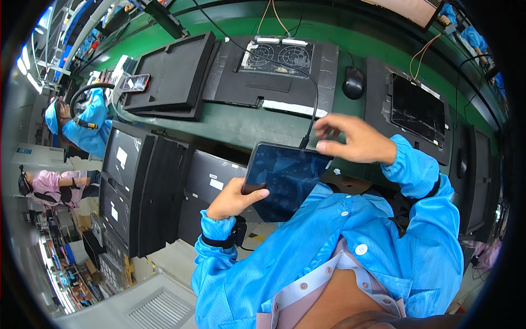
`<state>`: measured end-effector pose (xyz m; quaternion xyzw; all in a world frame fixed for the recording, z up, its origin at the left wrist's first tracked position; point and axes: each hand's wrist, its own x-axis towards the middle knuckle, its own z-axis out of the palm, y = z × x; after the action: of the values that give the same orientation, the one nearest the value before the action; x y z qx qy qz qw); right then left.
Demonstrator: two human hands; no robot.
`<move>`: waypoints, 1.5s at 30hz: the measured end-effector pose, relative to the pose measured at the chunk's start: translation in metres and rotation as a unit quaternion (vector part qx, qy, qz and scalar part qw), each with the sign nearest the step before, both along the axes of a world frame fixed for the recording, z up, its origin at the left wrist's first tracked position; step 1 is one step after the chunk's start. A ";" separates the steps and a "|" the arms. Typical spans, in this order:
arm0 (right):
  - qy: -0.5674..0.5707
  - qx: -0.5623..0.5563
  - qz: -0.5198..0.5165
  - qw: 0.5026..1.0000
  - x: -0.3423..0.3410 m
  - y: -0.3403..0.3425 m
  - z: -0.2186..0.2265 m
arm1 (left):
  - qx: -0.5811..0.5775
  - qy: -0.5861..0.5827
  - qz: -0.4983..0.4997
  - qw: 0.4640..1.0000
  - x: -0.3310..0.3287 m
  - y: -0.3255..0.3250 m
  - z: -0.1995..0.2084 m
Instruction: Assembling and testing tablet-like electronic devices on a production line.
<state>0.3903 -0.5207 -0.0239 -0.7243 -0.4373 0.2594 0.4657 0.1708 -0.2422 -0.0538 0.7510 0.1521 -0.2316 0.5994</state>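
My left hand point(234, 199) is closed on the left edge of a dark tablet point(287, 178), its thumb lying over the screen. The tablet tilts in front of my body, and smudges or reflections show on its glass. A black cable point(316, 101) comes down to the tablet's upper edge and ends there in a black plug point(304, 142). Just off the upper right corner is my right hand point(350, 140), slightly blurred, with fingers and thumb apart and nothing seen in them.
Black foam trays point(170, 71) lie along the green bench, one bearing a panel with two fan-like circles point(276, 57). A black mouse point(353, 82) and another tablet point(418, 107) are to the right. Stacked black trays point(159, 192) stand at left. Two people appear at far left.
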 end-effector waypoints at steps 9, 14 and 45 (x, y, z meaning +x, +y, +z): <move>0.331 0.136 -0.187 0.915 0.019 -0.014 -0.049 | 0.047 -0.364 0.305 0.879 0.081 0.026 0.001; 0.436 0.209 -0.222 0.847 0.026 0.022 -0.054 | 0.274 -0.401 0.201 0.851 0.140 0.061 -0.028; -0.301 -0.094 -0.145 0.938 0.069 0.000 -0.030 | 0.499 -0.314 0.083 0.804 0.218 0.057 -0.046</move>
<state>0.4597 -0.5203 -0.0539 -0.8644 -0.4212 -0.0011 0.2746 0.3884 -0.1848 -0.0998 0.9626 0.1118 0.1750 0.1742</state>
